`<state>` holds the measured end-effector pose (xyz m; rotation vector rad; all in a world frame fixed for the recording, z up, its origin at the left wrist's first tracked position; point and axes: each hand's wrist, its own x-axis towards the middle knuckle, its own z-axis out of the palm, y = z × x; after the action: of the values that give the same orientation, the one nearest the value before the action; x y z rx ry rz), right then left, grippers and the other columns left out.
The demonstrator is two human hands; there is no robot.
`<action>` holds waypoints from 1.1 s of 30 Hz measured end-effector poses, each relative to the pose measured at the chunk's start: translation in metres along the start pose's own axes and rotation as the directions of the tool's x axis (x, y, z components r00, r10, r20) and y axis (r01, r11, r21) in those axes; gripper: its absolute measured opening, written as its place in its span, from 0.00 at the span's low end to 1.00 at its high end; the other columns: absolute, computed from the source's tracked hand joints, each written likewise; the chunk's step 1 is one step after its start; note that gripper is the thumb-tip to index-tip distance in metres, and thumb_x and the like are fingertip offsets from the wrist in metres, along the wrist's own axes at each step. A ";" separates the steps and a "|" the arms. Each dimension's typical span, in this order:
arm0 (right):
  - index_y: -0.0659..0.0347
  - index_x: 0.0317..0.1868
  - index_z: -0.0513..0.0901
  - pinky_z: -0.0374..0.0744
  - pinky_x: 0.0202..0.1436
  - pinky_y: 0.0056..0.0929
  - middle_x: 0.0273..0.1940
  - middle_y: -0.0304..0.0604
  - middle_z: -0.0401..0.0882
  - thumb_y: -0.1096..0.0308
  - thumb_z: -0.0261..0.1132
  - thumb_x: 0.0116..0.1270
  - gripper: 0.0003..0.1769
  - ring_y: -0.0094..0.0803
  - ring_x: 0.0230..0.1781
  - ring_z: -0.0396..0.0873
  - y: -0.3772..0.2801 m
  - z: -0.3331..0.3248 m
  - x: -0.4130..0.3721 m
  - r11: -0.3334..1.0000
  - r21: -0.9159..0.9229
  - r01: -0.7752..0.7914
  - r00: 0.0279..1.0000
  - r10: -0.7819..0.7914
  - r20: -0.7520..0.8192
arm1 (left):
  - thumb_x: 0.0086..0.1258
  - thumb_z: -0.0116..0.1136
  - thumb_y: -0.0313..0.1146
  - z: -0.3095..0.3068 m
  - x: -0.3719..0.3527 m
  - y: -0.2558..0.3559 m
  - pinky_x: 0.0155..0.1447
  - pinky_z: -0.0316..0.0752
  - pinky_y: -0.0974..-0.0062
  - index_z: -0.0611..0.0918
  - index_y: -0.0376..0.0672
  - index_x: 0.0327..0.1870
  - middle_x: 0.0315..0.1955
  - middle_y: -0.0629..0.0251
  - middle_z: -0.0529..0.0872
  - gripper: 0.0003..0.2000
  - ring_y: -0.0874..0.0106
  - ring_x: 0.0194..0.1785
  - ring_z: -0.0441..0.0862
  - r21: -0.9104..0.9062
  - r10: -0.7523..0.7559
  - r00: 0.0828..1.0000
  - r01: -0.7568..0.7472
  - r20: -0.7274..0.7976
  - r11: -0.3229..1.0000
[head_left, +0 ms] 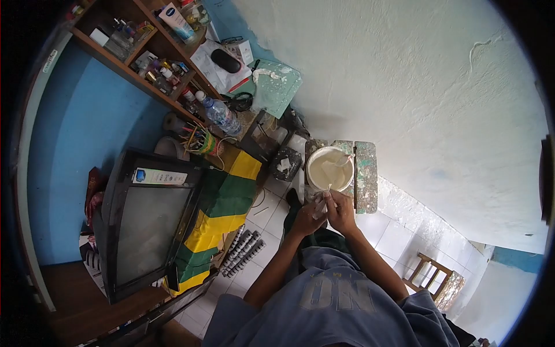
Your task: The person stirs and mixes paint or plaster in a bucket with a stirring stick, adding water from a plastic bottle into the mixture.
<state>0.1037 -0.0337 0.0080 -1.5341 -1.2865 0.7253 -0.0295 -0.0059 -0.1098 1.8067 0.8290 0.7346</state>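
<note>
Both my hands are together just below a white bucket of pale cream paste, which stands on a paint-spattered wooden stool. My left hand is closed on a small, whitish, translucent item that looks like plastic. Touching it, my right hand is closed too, thumb pressed near the top of the same item; what lies inside its fingers is hidden. A tool with a clear handle rests in the bucket, its blade in the paste.
A television and a yellow and green cloth are at the left. Above them are shelves, a water bottle and a green board. A small wooden chair stands lower right, beside the wall.
</note>
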 end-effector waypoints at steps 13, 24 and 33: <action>0.67 0.31 0.79 0.73 0.32 0.37 0.25 0.51 0.77 0.68 0.54 0.72 0.14 0.48 0.27 0.77 -0.098 -0.011 0.065 0.982 0.134 0.136 0.985 -0.148 0.085 | 0.63 0.62 0.39 -0.084 0.036 0.085 0.31 0.73 0.70 0.80 0.36 0.28 0.19 0.58 0.80 0.13 0.73 0.26 0.80 -0.152 -0.062 0.998 0.063 0.007 0.986; 0.66 0.30 0.81 0.75 0.35 0.27 0.25 0.45 0.81 0.64 0.51 0.75 0.19 0.30 0.26 0.79 -0.165 0.012 0.227 0.911 0.301 0.280 0.956 -0.295 0.003 | 0.66 0.59 0.39 -0.172 0.179 0.115 0.28 0.70 0.69 0.78 0.37 0.32 0.17 0.62 0.77 0.12 0.75 0.22 0.75 -0.096 0.105 0.951 -0.138 -0.291 0.986; 0.69 0.34 0.81 0.77 0.43 0.26 0.31 0.42 0.83 0.62 0.49 0.77 0.21 0.26 0.34 0.79 -0.128 0.059 0.422 0.956 0.200 0.216 0.974 -0.226 0.028 | 0.65 0.60 0.38 -0.242 0.370 0.028 0.32 0.72 0.66 0.77 0.35 0.36 0.22 0.56 0.80 0.13 0.68 0.26 0.78 -0.013 0.174 0.864 -0.204 -0.472 0.979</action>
<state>0.1147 0.3834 0.1634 -1.1984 -1.3561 0.7267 0.0033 0.4092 0.0406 1.6889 0.9306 1.3510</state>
